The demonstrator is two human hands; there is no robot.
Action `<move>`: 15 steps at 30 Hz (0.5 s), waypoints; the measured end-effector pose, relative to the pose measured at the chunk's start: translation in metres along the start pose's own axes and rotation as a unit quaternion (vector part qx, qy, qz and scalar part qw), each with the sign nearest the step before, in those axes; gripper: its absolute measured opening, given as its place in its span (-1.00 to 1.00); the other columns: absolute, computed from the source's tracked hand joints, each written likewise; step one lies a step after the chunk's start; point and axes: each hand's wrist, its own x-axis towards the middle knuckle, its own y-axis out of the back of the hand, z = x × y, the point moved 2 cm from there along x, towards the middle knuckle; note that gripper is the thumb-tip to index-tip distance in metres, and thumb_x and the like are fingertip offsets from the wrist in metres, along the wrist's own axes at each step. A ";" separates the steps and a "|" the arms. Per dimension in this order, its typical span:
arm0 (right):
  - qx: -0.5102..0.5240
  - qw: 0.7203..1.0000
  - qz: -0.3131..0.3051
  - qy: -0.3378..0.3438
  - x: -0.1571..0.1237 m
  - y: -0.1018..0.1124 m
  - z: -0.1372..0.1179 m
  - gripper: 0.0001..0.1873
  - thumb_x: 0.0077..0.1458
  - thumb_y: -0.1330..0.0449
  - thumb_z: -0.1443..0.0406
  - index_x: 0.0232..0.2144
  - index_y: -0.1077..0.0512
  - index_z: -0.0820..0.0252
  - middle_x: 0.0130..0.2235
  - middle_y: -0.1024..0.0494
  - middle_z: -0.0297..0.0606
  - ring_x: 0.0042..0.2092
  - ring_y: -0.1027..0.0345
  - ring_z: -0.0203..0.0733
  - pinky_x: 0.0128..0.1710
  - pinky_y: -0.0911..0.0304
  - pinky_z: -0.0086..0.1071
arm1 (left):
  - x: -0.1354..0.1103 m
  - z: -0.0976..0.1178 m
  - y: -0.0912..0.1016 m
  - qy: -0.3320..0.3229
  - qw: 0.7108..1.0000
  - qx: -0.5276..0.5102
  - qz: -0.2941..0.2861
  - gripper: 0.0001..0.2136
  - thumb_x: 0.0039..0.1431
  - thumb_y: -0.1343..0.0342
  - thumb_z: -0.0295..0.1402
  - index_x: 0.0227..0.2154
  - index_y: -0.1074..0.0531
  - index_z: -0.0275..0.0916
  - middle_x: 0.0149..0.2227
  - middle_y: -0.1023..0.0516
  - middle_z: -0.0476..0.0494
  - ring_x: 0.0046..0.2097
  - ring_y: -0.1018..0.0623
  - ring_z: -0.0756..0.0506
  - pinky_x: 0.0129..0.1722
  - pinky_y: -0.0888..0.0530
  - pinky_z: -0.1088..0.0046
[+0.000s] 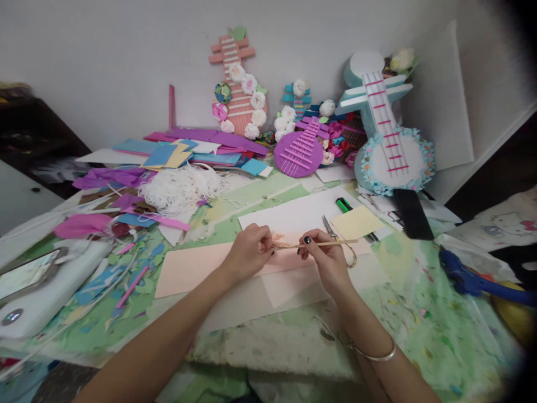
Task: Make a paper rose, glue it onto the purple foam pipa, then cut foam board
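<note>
Left forearm (168, 330) nearest. Left hand (250, 249) pinches peach paper (283, 239), bunched by stick's (344, 242) end; right hand (329, 263) pinches stick. Bunching looks begun; stick beyond right hand bare.

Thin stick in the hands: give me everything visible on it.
The stick looks thin, straight, pale tan and wooden. It runs roughly level across the view, over the peach sheet. The right hand pinches it in its fingers, one end jutting free to the right. Its other end meets a crumpled peach piece at the left hand; attachment unclear.
</note>
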 end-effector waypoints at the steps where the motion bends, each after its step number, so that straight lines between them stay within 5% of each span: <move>1: -0.002 1.000 0.000 0.000 0.000 0.000 -0.001 -0.75 0.05 -0.25 0.13 -0.47 -0.42 0.20 -0.52 -0.42 -0.34 -0.47 -0.29 -0.34 -0.46 -0.23 -0.44 | 0.000 0.000 0.000 0.001 1.000 0.001 0.000 -0.77 -0.08 -0.09 -0.60 -0.61 -0.16 -0.21 -0.52 -0.36 0.04 -0.38 -0.35 -0.03 -0.37 -0.26 0.49; 15: 0.010 1.000 -0.007 0.003 0.000 0.001 0.002 -0.78 0.05 -0.26 0.16 -0.45 -0.42 0.20 -0.51 -0.42 -0.34 -0.46 -0.30 -0.33 -0.46 -0.22 -0.45 | 0.000 -0.001 0.000 0.010 1.000 0.002 -0.003 -0.76 -0.10 -0.10 -0.63 -0.61 -0.17 -0.22 -0.53 -0.34 0.05 -0.39 -0.35 -0.02 -0.38 -0.23 0.50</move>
